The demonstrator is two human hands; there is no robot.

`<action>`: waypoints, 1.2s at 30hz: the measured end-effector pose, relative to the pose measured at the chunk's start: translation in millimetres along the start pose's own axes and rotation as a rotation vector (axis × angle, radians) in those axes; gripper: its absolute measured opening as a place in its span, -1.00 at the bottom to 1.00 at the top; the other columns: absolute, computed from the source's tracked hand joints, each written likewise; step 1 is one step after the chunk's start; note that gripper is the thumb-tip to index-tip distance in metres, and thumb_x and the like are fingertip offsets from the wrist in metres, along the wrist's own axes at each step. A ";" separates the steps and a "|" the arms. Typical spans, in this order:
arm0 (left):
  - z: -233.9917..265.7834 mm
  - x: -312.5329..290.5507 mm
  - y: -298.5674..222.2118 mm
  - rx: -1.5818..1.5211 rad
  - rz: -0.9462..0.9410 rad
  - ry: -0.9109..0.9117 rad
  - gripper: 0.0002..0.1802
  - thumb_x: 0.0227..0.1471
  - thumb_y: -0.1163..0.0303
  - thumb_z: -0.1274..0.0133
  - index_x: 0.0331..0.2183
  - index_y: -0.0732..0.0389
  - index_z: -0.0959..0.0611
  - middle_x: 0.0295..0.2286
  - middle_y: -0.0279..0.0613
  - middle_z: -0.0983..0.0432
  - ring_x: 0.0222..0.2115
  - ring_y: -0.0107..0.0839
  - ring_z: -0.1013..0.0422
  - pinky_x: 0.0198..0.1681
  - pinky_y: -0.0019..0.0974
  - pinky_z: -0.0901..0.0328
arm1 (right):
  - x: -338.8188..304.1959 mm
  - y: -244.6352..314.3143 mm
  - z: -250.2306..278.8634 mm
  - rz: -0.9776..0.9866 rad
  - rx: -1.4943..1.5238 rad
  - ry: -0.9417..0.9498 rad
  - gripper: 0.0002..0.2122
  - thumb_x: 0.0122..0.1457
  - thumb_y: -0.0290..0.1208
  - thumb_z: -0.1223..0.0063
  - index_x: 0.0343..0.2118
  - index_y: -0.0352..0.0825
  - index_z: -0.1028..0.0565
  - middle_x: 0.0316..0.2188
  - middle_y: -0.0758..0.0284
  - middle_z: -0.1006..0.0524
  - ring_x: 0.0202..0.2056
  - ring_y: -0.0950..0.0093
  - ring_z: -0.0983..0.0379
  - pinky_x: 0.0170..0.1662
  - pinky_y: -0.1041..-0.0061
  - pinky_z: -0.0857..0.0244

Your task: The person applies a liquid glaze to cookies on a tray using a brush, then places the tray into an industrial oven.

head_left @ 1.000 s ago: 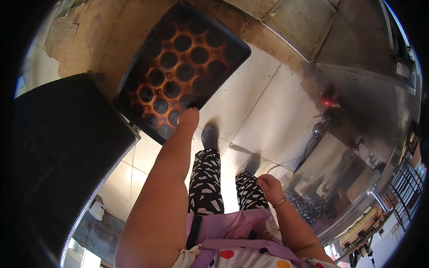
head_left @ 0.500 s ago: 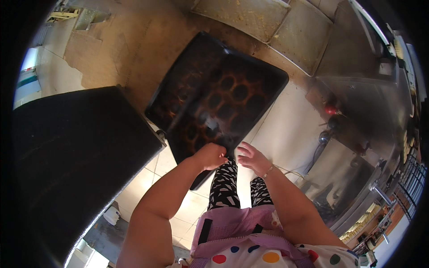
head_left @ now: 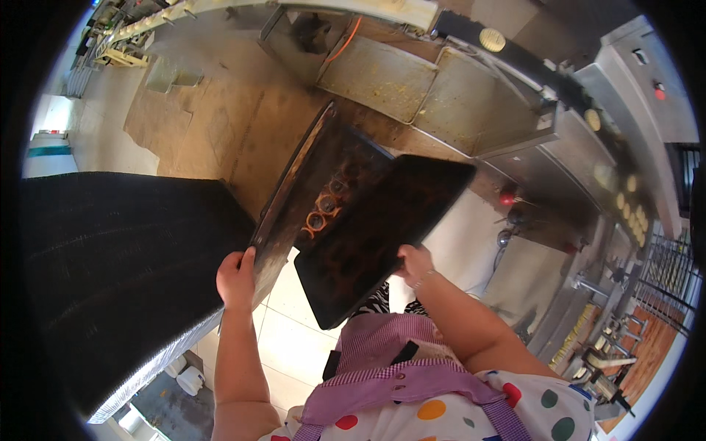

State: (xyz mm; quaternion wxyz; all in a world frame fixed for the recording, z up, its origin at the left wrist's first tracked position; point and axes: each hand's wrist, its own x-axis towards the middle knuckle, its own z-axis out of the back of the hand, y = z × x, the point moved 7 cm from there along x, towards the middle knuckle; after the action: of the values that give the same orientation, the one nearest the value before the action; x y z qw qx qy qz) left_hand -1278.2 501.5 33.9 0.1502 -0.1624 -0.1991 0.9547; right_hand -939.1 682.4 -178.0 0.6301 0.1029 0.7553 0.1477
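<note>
My right hand (head_left: 415, 264) grips the near right edge of a dark baking tray (head_left: 382, 239), its fingers wrapped round the rim. This tray is lifted and tilted in front of me. Farther left, my left hand (head_left: 236, 279) is closed on the near end of another baking tray (head_left: 293, 184), which stands tipped almost on edge beside the black surface. Between the two trays shows a dark baking surface (head_left: 329, 202) with brown ring marks. Whether it belongs to the left tray or to a separate one, I cannot tell.
A large black-topped surface (head_left: 125, 272) fills the left side. Brown cardboard (head_left: 198, 121) covers the floor ahead. Shallow metal trays (head_left: 379, 77) lie at the back. On the right stands a metal machine (head_left: 544, 165) with a belt carrying round pale pieces; a red knob (head_left: 507, 198) is near it.
My hands have moved apart: the left went left onto the tipped tray, the right now grips the dark tray. The trays, stacked together before, are spread apart and tilted. My view has shifted.
</note>
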 end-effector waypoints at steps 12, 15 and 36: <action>48.5 -52.4 -98.0 0.067 -0.397 0.026 -0.65 -0.03 0.17 -0.09 -0.56 0.30 -0.58 -0.58 0.01 -0.46 -0.55 -0.08 -0.39 -0.43 -0.15 -0.26 | -345.4 194.4 212.4 0.870 0.703 -0.390 -0.75 -0.18 -0.64 0.14 -0.34 -0.38 -0.35 -0.47 0.33 -0.41 -0.47 0.39 -0.40 -0.44 0.41 -0.36; 0.4 -63.2 -153.4 0.062 -0.471 0.138 -0.65 -0.05 0.16 -0.12 -0.56 0.30 -0.58 -0.58 0.02 -0.46 -0.54 -0.07 -0.40 -0.44 -0.14 -0.25 | -391.5 221.4 304.8 1.171 0.794 -0.546 -0.75 -0.21 -0.66 0.13 -0.36 -0.36 -0.36 -0.48 0.34 -0.40 -0.43 0.41 -0.39 -0.37 0.44 -0.37; -267.5 -275.9 -605.6 0.495 -0.929 0.623 -0.63 -0.14 0.00 -0.16 -0.54 0.14 -0.68 -0.57 -0.12 -0.53 -0.52 -0.13 -0.48 -0.45 -0.15 -0.34 | -348.5 564.0 792.5 1.526 1.153 -0.385 -0.72 -0.15 -0.60 0.15 -0.28 -0.41 -0.41 -0.27 0.25 -0.47 -0.19 0.29 -0.41 -0.06 0.28 -0.33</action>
State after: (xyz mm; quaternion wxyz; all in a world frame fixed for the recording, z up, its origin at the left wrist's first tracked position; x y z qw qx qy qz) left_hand -795.9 1023.5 130.6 0.6354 -0.2905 0.0318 0.7148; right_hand -113.5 1164.9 213.6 0.3308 0.8793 0.3264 0.1045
